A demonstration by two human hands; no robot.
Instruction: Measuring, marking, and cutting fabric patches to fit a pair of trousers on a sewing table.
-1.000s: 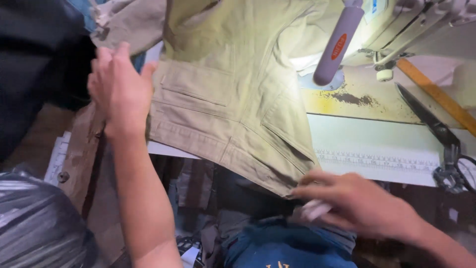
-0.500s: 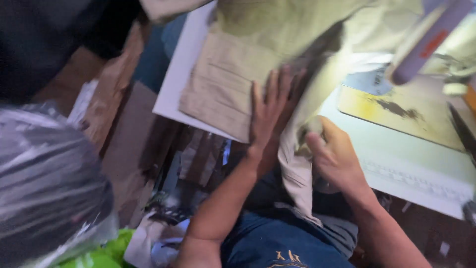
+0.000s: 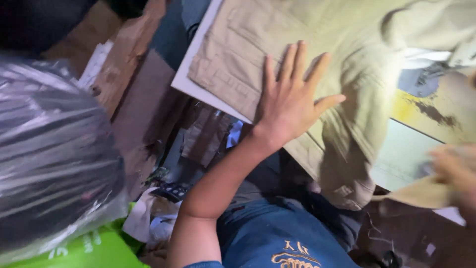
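Head view: our left hand (image 3: 290, 106) presses flat, fingers spread, on the khaki trousers (image 3: 342, 74).
Since earlier, it moved across; our blurred right hand (image 3: 458, 173): grip indeterminate.

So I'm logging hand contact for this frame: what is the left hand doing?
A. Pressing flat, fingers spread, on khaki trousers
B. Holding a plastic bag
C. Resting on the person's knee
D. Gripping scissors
A: the left hand lies open, fingers spread, on the khaki trousers at the white table's edge.

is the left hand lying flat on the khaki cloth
Yes, the left hand lies palm down with fingers spread on the khaki cloth.
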